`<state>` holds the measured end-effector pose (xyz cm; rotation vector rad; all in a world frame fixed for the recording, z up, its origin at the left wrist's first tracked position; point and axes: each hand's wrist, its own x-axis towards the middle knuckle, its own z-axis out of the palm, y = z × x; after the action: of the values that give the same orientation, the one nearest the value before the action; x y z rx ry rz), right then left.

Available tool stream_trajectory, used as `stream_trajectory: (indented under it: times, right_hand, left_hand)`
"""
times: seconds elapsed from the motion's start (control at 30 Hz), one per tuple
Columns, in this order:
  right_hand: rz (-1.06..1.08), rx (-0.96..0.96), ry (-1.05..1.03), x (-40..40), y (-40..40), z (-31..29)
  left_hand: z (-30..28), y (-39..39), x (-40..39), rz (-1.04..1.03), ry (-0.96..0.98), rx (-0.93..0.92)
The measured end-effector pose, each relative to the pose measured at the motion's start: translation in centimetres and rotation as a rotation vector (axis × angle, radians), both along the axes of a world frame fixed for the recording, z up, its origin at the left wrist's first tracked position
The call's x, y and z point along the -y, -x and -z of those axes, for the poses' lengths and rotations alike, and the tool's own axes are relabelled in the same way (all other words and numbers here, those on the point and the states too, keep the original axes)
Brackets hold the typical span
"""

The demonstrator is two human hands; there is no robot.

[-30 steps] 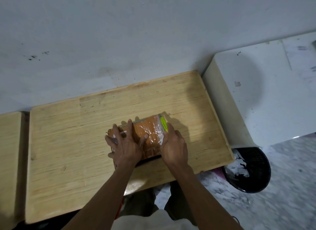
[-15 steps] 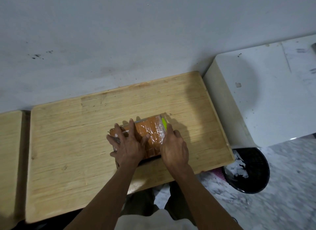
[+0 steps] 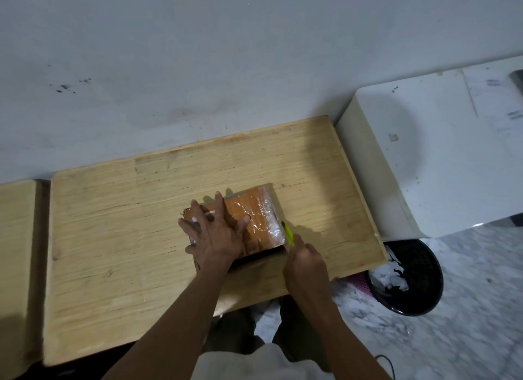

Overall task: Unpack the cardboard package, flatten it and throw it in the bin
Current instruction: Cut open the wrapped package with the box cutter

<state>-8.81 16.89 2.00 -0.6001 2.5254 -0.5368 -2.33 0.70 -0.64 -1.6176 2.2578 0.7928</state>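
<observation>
Orange cardboard package (image 3: 252,218), wrapped in shiny tape, sits mid-frame on the wooden table (image 3: 119,227). Our left hand (image 3: 215,232) presses it flat, fingers spread; our right hand (image 3: 304,262) grips a yellow-green cutter (image 3: 288,232) at its right edge. We should cut shallow along the seam, blade away from the bracing fingers. Bin (image 3: 407,278) waits lower right.

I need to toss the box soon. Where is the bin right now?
In the head view the bin stands on the floor at lower right, just past the wooden table's right front corner and below the white table.
</observation>
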Motion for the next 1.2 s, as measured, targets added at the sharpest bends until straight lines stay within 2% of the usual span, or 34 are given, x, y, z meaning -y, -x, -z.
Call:
stream_trajectory:
  times: [0.1, 0.2, 0.83, 1.2]
  right_hand:
    - [0.06, -0.061, 0.144, 0.4, 0.5, -0.8]
    - [0.025, -0.092, 0.212, 2.4, 1.7, -2.1]
    - [0.005, -0.066, 0.266, 4.8, 2.9, -1.5]
    - [-0.018, -0.056, 0.182, 5.7, 3.3, -1.4]
  left_hand:
    - [0.0, -0.1, 0.0, 0.0, -0.003, 0.014]
    - [0.0, 0.0, -0.1, -0.004, -0.013, 0.015]
    - [0.2, 0.1, -0.1, -0.02, 0.003, 0.014]
    - [0.2, 0.2, -0.2, -0.012, 0.01, 0.02]
